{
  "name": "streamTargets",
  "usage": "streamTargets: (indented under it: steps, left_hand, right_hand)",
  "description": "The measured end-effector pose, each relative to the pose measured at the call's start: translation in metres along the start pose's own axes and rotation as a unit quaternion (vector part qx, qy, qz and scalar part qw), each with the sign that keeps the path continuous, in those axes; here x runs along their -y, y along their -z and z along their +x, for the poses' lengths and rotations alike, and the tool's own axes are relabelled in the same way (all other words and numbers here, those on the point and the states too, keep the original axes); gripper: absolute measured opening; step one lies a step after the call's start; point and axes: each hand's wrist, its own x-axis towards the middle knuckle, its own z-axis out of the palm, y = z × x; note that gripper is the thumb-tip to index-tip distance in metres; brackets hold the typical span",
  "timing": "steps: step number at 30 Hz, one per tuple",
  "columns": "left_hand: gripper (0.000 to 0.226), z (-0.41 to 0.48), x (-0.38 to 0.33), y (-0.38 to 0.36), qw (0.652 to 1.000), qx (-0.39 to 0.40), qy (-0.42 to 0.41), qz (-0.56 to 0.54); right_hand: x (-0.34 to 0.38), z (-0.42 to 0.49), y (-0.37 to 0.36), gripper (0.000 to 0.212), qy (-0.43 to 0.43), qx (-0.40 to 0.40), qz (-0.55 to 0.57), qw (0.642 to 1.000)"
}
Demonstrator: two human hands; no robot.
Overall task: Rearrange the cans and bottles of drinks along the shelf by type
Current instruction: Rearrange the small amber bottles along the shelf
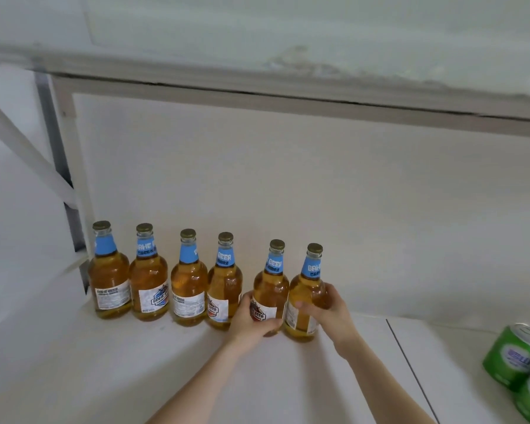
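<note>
Hands grip 2 beer bottles at frame centre: left hand (pixel 251 319) holds fifth bottle (pixel 270 289), right hand (pixel 325 313) sixth bottle (pixel 306 298), on shelf (pixel 166 377).

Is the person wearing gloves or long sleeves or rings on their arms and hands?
No. The left hand and right hand are both bare, with no gloves. Both forearms are bare as far as the picture's bottom edge, so no sleeves show. No watch, bracelet or ring is visible on the wrists or fingers, though the picture is a little blurry.
</note>
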Motion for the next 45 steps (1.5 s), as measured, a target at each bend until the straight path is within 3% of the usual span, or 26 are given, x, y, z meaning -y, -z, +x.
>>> streamTargets:
  steps: [4,12,19,25,32,37,45]
  left_hand:
    - [0.087,-0.006,-0.001,0.002,1.0,0.007,0.014,-0.015]
    - [0.089,-0.039,-0.003,0.017,0.998,0.06,0.022,0.006]
    - [0.079,-0.077,-0.011,0.03,0.993,0.107,0.048,0.009]
    - [0.098,-0.114,-0.018,0.036,0.99,0.114,0.077,0.032]
    - [0.085,-0.159,-0.023,0.049,0.987,0.12,0.103,0.008]
    - [0.05,-0.19,-0.021,0.058,0.987,0.112,0.11,-0.025]
    - [0.054,-0.231,-0.018,0.063,0.984,0.127,0.117,-0.053]
  right_hand:
    - [-0.002,-0.006,0.004,0.082,0.003,0.009,0.003,1.0]
    - [0.002,-0.034,0.009,0.055,0.004,0.01,0.001,1.0]
    - [0.013,-0.071,0.006,0.039,-0.045,-0.027,0.045,0.998]
    - [0.02,-0.105,-0.001,0.043,-0.076,-0.037,0.048,0.995]
    - [0.023,-0.152,-0.006,0.046,-0.112,-0.071,0.053,0.99]
    - [0.026,-0.19,-0.008,0.041,-0.139,-0.109,0.088,0.98]
    - [0.031,-0.244,-0.009,0.044,-0.16,-0.156,0.128,0.966]
